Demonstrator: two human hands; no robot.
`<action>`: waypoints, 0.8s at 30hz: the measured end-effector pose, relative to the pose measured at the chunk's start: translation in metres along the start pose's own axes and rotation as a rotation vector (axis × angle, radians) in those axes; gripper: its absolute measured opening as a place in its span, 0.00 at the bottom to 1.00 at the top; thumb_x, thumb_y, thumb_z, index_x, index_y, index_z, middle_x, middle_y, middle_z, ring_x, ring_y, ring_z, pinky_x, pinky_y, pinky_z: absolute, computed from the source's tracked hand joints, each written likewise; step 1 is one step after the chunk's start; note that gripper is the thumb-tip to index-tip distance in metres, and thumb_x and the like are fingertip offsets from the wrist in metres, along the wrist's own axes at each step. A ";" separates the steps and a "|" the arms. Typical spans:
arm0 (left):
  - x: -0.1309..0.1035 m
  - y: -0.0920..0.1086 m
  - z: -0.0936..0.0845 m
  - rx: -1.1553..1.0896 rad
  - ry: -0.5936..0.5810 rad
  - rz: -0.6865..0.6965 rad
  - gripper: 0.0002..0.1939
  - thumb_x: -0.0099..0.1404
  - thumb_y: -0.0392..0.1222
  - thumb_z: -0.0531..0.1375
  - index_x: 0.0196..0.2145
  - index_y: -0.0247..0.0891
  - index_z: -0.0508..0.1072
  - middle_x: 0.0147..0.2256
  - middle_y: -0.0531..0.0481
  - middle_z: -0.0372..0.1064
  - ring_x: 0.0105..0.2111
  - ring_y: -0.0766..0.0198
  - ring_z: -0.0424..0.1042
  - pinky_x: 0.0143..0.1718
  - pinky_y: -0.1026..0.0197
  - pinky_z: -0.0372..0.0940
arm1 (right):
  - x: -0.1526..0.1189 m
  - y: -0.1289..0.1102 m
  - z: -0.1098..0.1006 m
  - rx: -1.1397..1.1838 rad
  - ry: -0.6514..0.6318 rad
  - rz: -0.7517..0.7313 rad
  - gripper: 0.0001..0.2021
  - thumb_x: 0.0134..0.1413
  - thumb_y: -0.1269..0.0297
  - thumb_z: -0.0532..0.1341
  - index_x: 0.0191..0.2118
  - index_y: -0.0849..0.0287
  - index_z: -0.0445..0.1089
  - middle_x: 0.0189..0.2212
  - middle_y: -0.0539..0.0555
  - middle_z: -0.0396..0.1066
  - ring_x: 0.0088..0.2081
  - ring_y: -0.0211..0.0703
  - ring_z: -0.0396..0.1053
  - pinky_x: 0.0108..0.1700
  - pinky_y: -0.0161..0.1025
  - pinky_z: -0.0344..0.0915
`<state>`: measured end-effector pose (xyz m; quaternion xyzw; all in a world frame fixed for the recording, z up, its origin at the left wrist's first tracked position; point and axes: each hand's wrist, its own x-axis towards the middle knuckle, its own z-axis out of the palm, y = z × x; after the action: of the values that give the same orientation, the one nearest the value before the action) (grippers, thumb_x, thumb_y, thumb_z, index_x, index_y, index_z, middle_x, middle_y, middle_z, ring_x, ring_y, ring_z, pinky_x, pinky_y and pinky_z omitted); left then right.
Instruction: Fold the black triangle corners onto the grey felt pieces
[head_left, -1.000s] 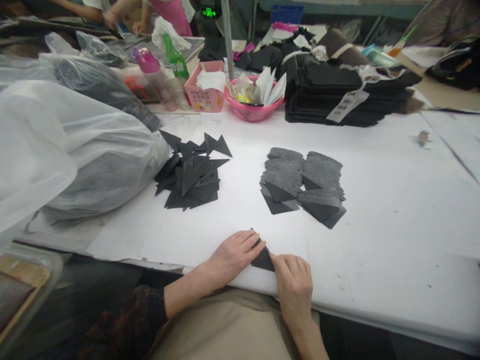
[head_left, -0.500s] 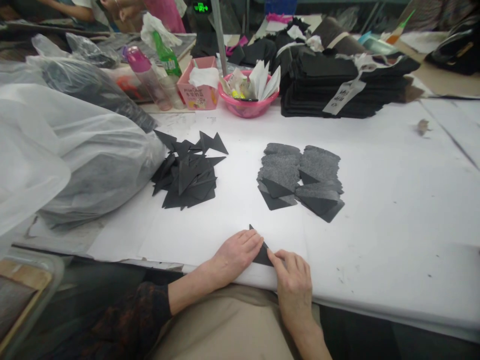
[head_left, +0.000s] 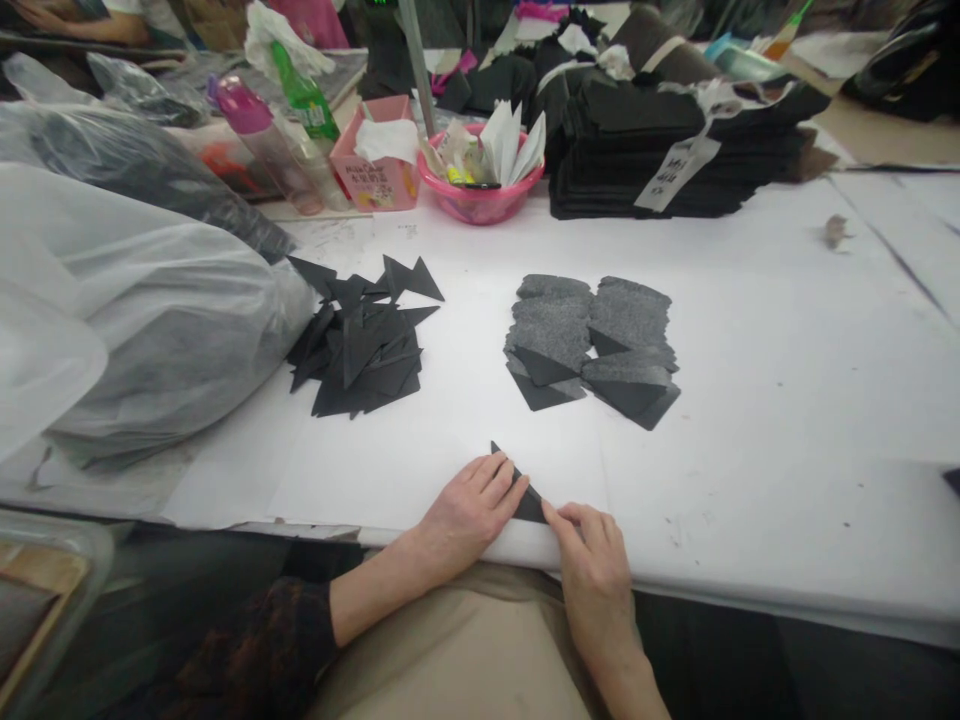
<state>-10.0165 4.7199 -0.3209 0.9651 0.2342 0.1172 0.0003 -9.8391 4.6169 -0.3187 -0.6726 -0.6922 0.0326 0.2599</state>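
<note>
At the table's near edge, a small black triangular piece (head_left: 532, 508) lies between my hands, its pointed tip facing away from me. The fingers of my left hand (head_left: 472, 505) are closed together and press on its left side, covering part of it. My right hand (head_left: 598, 575) pinches its right corner between thumb and curled fingers. Farther off to the left is a loose heap of black triangular pieces (head_left: 375, 355). To the right of that, two overlapped rows of dark grey pieces (head_left: 553, 312) lie flat, with black triangular flaps at their near ends.
A translucent plastic bag (head_left: 180, 340) bulges over the left of the white table (head_left: 765, 400). Along the back stand a pink box (head_left: 375, 185), a pink basin (head_left: 480, 207) with papers, a green bottle (head_left: 304, 100) and a tied black stack (head_left: 615, 155). Another person's arm (head_left: 97, 25) shows far left.
The view has shifted slightly, so the table things sit a little farther left and higher. My right fingertips and the piece keep contact; both hands have barely moved.
</note>
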 end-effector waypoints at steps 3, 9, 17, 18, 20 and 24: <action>0.004 -0.001 0.001 -0.025 0.023 0.023 0.15 0.71 0.32 0.51 0.53 0.28 0.68 0.51 0.39 0.68 0.54 0.53 0.67 0.56 0.51 0.65 | -0.002 0.000 0.000 0.025 0.011 0.007 0.13 0.62 0.74 0.53 0.49 0.60 0.70 0.39 0.56 0.67 0.42 0.41 0.62 0.44 0.40 0.63; 0.008 -0.002 -0.005 -0.057 0.027 0.049 0.15 0.72 0.33 0.50 0.54 0.30 0.68 0.49 0.40 0.70 0.52 0.54 0.68 0.52 0.53 0.68 | -0.004 0.004 -0.002 0.077 0.026 0.019 0.10 0.62 0.74 0.55 0.46 0.60 0.70 0.36 0.54 0.68 0.40 0.40 0.63 0.43 0.40 0.65; 0.001 0.008 -0.001 0.021 -0.002 0.056 0.17 0.72 0.35 0.52 0.57 0.33 0.65 0.52 0.38 0.67 0.56 0.49 0.65 0.52 0.49 0.68 | -0.007 0.004 -0.003 0.045 0.044 0.031 0.12 0.62 0.74 0.55 0.47 0.59 0.72 0.37 0.55 0.69 0.41 0.41 0.65 0.45 0.41 0.66; 0.001 0.009 0.001 0.026 -0.005 0.052 0.17 0.72 0.35 0.52 0.57 0.33 0.65 0.52 0.37 0.67 0.56 0.49 0.65 0.52 0.49 0.67 | -0.008 0.003 -0.003 0.044 0.043 0.039 0.12 0.62 0.74 0.55 0.47 0.59 0.72 0.37 0.55 0.69 0.41 0.40 0.65 0.45 0.41 0.66; 0.002 0.009 0.002 0.014 -0.016 0.047 0.17 0.72 0.34 0.50 0.56 0.32 0.66 0.52 0.38 0.67 0.56 0.51 0.65 0.53 0.49 0.66 | -0.009 0.002 -0.003 0.043 0.037 0.055 0.12 0.62 0.73 0.55 0.47 0.59 0.72 0.37 0.55 0.69 0.41 0.40 0.64 0.44 0.41 0.65; 0.006 0.010 0.002 -0.053 0.003 0.097 0.16 0.73 0.32 0.48 0.54 0.28 0.67 0.51 0.40 0.69 0.54 0.56 0.66 0.56 0.53 0.65 | -0.012 0.001 -0.002 0.030 0.043 0.085 0.13 0.61 0.74 0.55 0.48 0.57 0.72 0.37 0.54 0.69 0.40 0.40 0.64 0.43 0.41 0.64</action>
<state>-10.0064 4.7136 -0.3206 0.9748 0.1839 0.1248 0.0196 -9.8376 4.6054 -0.3213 -0.6978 -0.6568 0.0395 0.2830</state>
